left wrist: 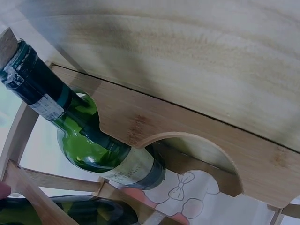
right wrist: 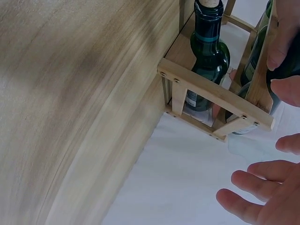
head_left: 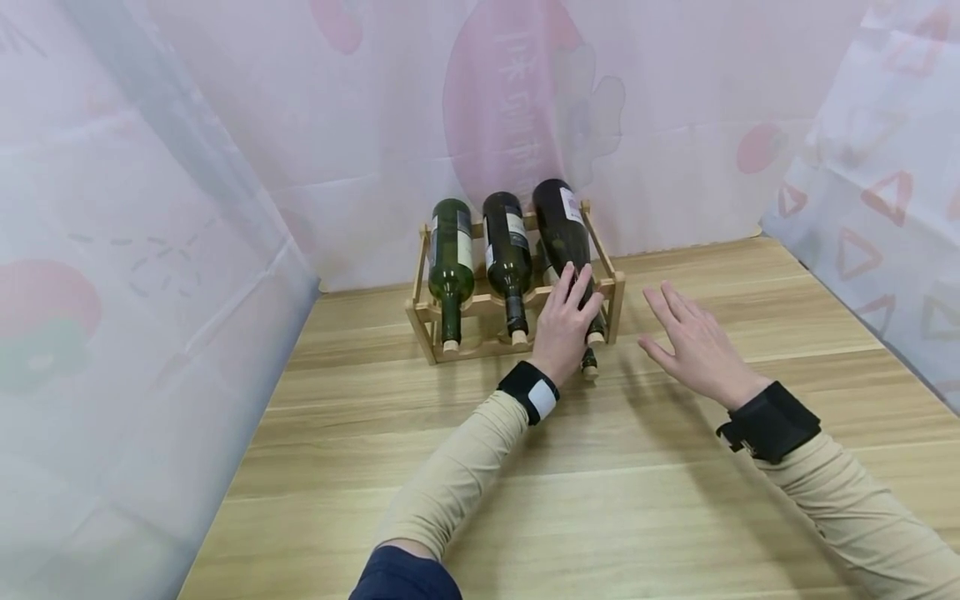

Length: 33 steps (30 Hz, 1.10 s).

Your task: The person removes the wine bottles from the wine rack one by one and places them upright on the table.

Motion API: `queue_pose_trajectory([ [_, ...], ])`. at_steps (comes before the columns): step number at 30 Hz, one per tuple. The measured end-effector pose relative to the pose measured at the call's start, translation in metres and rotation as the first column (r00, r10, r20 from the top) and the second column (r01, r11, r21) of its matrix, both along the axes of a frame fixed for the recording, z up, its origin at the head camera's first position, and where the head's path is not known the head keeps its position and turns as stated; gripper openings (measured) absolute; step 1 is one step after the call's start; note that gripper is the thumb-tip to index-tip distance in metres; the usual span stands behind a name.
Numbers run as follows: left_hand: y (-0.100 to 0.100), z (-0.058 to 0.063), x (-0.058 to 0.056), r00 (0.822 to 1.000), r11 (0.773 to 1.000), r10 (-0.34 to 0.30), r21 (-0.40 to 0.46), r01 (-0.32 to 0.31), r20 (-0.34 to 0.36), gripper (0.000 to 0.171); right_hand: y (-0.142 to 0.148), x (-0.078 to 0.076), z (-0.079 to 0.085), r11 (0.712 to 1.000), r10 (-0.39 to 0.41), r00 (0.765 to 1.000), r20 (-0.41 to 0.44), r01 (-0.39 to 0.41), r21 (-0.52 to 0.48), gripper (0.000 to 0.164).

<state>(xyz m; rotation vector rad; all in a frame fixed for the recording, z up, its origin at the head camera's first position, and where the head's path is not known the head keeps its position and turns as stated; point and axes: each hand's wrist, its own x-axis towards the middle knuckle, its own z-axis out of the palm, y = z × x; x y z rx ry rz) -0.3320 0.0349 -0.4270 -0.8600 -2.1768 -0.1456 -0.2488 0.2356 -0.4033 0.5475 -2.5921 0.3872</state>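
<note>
My left hand rests over the neck and shoulder of the dark wine bottle at the right of the rack's upper tier. Its fingers look straight and spread; the thumb is hidden in the head view. Right of the rack, my right hand hovers apart from it, fingers extended and holding nothing. Below the left hand, a corked green bottle lies in the lower tier of the wooden rack, its neck jutting forward.
A green bottle and another dark bottle lie in the upper tier, corks toward me. The rack stands near the back edge of the wood-grain table. Printed white sheets hang behind and at both sides.
</note>
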Motion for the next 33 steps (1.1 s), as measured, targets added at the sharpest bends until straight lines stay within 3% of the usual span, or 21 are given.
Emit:
queue_pose_trajectory([
  [10,-0.0004,0.0,-0.0017,0.995,0.998,-0.068,0.004,0.069,-0.067,0.023,0.003,0.004,0.0018,1.0,-0.002,1.0,0.001,0.002,-0.002,0.072],
  [25,-0.0024,0.0006,-0.0027,0.988,0.995,-0.089,-0.065,0.081,-0.13,0.019,0.0056,0.0067,0.0049,1.0,-0.003,0.999,-0.034,0.003,0.001,0.073],
  [33,-0.005,0.0026,0.0006,0.978,0.99,-0.14,-0.059,0.132,-0.154,0.019,0.0051,0.0087,0.0101,1.0,-0.002,0.999,-0.041,0.002,0.002,0.072],
])
